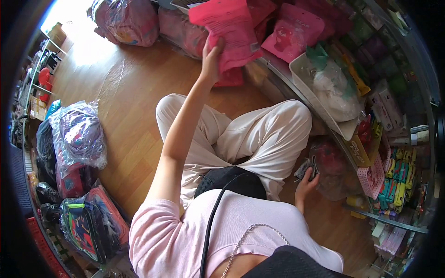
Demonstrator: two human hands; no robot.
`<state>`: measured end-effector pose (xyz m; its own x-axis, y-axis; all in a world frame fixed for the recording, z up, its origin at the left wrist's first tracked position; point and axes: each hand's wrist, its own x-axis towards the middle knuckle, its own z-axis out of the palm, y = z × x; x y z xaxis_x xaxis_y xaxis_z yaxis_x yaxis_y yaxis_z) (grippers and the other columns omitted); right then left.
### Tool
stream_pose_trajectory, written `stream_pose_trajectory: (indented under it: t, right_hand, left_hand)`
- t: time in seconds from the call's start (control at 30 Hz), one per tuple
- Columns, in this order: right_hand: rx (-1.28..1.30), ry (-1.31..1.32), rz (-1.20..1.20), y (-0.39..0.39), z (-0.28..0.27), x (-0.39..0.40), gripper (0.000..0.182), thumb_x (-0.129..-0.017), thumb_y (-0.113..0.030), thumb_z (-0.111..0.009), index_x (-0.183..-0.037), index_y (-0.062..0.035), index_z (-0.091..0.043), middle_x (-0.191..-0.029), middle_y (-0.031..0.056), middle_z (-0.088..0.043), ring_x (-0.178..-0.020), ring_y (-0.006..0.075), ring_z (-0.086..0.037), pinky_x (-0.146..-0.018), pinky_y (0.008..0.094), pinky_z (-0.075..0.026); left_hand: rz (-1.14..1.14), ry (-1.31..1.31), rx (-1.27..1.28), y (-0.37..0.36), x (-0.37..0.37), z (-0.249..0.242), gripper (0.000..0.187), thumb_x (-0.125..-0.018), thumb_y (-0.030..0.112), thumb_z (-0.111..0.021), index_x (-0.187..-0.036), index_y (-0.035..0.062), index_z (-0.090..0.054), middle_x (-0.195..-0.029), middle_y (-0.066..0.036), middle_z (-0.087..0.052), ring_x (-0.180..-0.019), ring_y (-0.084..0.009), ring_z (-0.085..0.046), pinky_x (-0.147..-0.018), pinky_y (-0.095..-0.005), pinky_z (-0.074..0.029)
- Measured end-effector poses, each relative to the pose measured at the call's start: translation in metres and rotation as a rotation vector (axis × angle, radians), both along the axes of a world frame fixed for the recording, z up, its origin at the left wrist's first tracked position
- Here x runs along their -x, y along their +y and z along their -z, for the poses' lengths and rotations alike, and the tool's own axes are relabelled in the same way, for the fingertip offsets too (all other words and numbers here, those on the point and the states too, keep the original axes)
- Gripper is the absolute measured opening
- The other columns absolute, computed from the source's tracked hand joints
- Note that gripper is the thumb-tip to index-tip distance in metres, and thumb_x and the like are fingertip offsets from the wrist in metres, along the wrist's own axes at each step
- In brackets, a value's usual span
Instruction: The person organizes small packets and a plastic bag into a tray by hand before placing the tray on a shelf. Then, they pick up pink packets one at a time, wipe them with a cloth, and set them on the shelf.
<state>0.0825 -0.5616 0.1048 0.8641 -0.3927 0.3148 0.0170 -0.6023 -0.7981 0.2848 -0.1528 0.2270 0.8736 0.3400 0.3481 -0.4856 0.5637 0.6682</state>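
Note:
My left hand (212, 58) is stretched forward, its fingers closed on a bright pink printed pouch (234, 32). The pouch is held up in front of a shelf edge, close to other pink pouches. One of these, a pink pouch (293, 32) with a cartoon character on it, stands just to the right. Low at my right side, my right hand (307, 184) grips a crumpled grey cloth (303, 169). Beside that hand lies a clear plastic bag (331, 169) with something red in it.
A white bin (306, 88) of plastic-wrapped goods sits on the right shelf, near a pink basket (371, 180) and several colourful packets (394, 180). Wrapped backpacks (81, 132) line the left side. More bags (130, 23) stand ahead. My crossed legs (269, 134) are on the wooden floor (125, 153).

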Motion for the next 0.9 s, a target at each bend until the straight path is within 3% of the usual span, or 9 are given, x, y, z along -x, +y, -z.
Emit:
stream_pose_trajectory:
  t: [0.1,0.17,0.23,0.37,0.43,0.53,0.57,0.73,0.9]
  right_hand:
    - [0.044,-0.191,-0.101,0.029,-0.026,-0.021,0.04,-0.093,-0.025,-0.053,-0.116,0.0072,-0.052,-0.114,0.0206,-0.058,-0.102,0.0268,-0.057,-0.087,0.0351,-0.042]
    - [-0.175,-0.253,-0.272,0.06,-0.039,-0.045,0.035,-0.093,-0.021,-0.052,-0.117,0.0055,-0.053,-0.112,0.0188,-0.058,-0.102,0.025,-0.055,-0.088,0.0355,-0.042]
    - [-0.046,-0.289,-0.453,0.112,-0.095,-0.06,0.028,-0.087,-0.013,-0.054,-0.11,0.0005,-0.06,-0.103,0.016,-0.056,-0.097,0.0298,-0.053,-0.09,0.0391,-0.039]
    - [0.005,-0.461,-0.787,0.207,-0.132,-0.084,0.039,-0.075,-0.017,-0.063,-0.114,-0.0126,-0.063,-0.104,0.0133,-0.047,-0.096,0.0282,-0.048,-0.087,0.0407,-0.038]
    - [0.264,-0.496,-0.804,0.243,-0.134,-0.088,0.038,-0.071,-0.018,-0.066,-0.109,-0.0145,-0.065,-0.102,0.0122,-0.047,-0.095,0.0298,-0.049,-0.084,0.0418,-0.039]
    - [0.286,-0.604,-0.785,0.259,-0.13,-0.11,0.033,-0.07,-0.019,-0.069,-0.102,-0.0125,-0.065,-0.1,0.0113,-0.047,-0.094,0.031,-0.049,-0.079,0.0427,-0.04]
    - [0.266,-0.623,-0.749,0.263,-0.127,-0.123,0.024,-0.074,-0.019,-0.066,-0.097,-0.0108,-0.065,-0.096,0.0115,-0.049,-0.091,0.0303,-0.051,-0.076,0.0421,-0.041]
    - [0.041,-0.399,-0.737,0.264,-0.129,-0.161,0.02,-0.081,-0.019,-0.06,-0.098,-0.01,-0.064,-0.096,0.0139,-0.053,-0.09,0.031,-0.053,-0.078,0.042,-0.042]
    - [0.146,-0.419,-0.92,0.263,-0.117,-0.072,0.029,-0.079,-0.02,-0.062,-0.106,-0.0126,-0.063,-0.101,0.0146,-0.054,-0.096,0.0307,-0.053,-0.081,0.0443,-0.042]
  left_hand:
    - [0.182,0.148,0.202,0.014,0.043,0.016,0.053,-0.092,0.036,-0.053,-0.133,0.0075,-0.038,-0.121,-0.01,-0.054,-0.111,-0.0237,-0.054,-0.094,-0.0403,-0.047]
    - [0.213,0.181,0.248,0.011,0.068,0.024,0.054,-0.092,0.037,-0.052,-0.133,0.0073,-0.036,-0.124,-0.011,-0.052,-0.113,-0.0247,-0.053,-0.095,-0.0411,-0.046]
    - [0.246,0.21,0.297,0.003,0.091,0.027,0.055,-0.092,0.038,-0.052,-0.133,0.0071,-0.035,-0.126,-0.012,-0.05,-0.115,-0.0256,-0.052,-0.096,-0.042,-0.046]
    - [0.134,0.254,0.164,-0.02,0.122,0.027,0.054,-0.094,0.038,-0.048,-0.135,0.0062,-0.033,-0.127,-0.01,-0.049,-0.115,-0.0229,-0.051,-0.095,-0.0373,-0.045]
    - [0.105,0.307,0.061,-0.031,0.138,0.03,0.047,-0.096,0.028,-0.048,-0.135,0.0049,-0.035,-0.125,-0.008,-0.05,-0.112,-0.0178,-0.052,-0.094,-0.0304,-0.043]
    - [0.047,0.315,-0.104,-0.024,0.15,0.037,0.041,-0.094,0.017,-0.049,-0.132,0.0035,-0.04,-0.117,-0.004,-0.053,-0.106,-0.0126,-0.052,-0.092,-0.0272,-0.042]
    - [0.037,0.384,-0.098,-0.023,0.153,0.036,0.033,-0.092,0.011,-0.05,-0.123,0.0023,-0.047,-0.101,0.002,-0.052,-0.09,-0.0065,-0.048,-0.083,-0.0219,-0.041]
    - [0.098,0.329,-0.284,-0.03,0.176,0.052,0.017,-0.092,0.012,-0.05,-0.106,0.0038,-0.05,-0.083,0.007,-0.039,-0.074,-0.0038,-0.035,-0.07,-0.016,-0.031]
    - [-0.027,0.432,-0.052,-0.026,0.18,0.032,0.03,-0.097,0.028,-0.045,-0.115,0.0031,-0.05,-0.095,0.002,-0.053,-0.087,-0.0063,-0.05,-0.077,-0.0203,-0.042]
